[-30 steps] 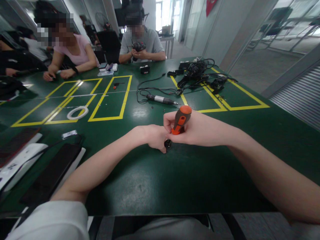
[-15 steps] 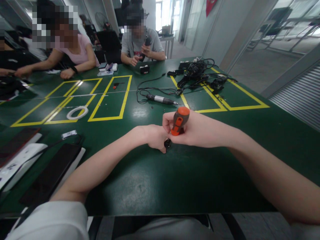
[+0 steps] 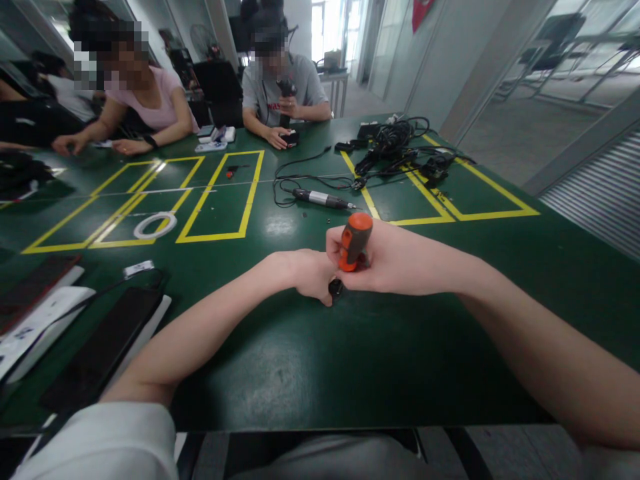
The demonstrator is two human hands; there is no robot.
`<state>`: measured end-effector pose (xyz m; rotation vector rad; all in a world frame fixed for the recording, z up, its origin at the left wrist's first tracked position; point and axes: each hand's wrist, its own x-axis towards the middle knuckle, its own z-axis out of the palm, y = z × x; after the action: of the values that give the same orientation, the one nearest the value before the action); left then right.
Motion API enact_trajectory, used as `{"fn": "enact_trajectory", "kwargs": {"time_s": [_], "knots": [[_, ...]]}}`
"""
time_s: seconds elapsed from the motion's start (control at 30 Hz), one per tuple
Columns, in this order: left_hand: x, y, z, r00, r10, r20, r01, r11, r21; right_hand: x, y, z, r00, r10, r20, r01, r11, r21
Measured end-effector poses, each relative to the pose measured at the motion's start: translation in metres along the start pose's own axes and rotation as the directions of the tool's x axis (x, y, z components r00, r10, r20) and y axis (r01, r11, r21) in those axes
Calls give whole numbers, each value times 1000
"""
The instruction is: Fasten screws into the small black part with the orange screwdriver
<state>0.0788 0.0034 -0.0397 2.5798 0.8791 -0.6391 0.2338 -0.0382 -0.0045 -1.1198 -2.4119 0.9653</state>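
My right hand is closed round the orange and grey handle of a screwdriver. The handle stands nearly upright, butt end up, and its tip is hidden behind my fingers. My left hand is closed on a small black part at the table surface, just below and left of the screwdriver. Most of that part is covered by my fingers, so its kind does not show. Both hands are close together, almost touching.
Ahead lies an electric screwdriver on a cord. Tangled black cables lie at the far right. A white tape ring and phones on white blocks are to the left. Two people sit across the green table.
The screwdriver handle has turned and leans slightly further left in my right hand. My left hand stays put. Across the table, a person's hand has come down to a black box.
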Motion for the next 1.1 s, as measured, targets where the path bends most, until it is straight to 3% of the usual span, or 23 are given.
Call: {"fn": "enact_trajectory", "kwargs": {"time_s": [0.37, 0.67, 0.93, 1.1], "knots": [[-4, 2, -4, 998, -64, 29, 65, 998, -20, 3, -1, 2, 1000, 3, -1, -3, 1000, -23], [3, -5, 4, 999, 27, -23, -27, 1000, -4, 0, 0, 1, 999, 39, 18, -39, 999, 6], [-1, 1, 0, 998, -63, 10, 63, 998, 12, 1, 2, 2, 996, -12, -87, 9, 999, -36], [2, -3, 3, 1000, -9, 4, 9, 999, 46, 0, 1, 2, 999, 13, -51, -14, 1000, -15]]}}
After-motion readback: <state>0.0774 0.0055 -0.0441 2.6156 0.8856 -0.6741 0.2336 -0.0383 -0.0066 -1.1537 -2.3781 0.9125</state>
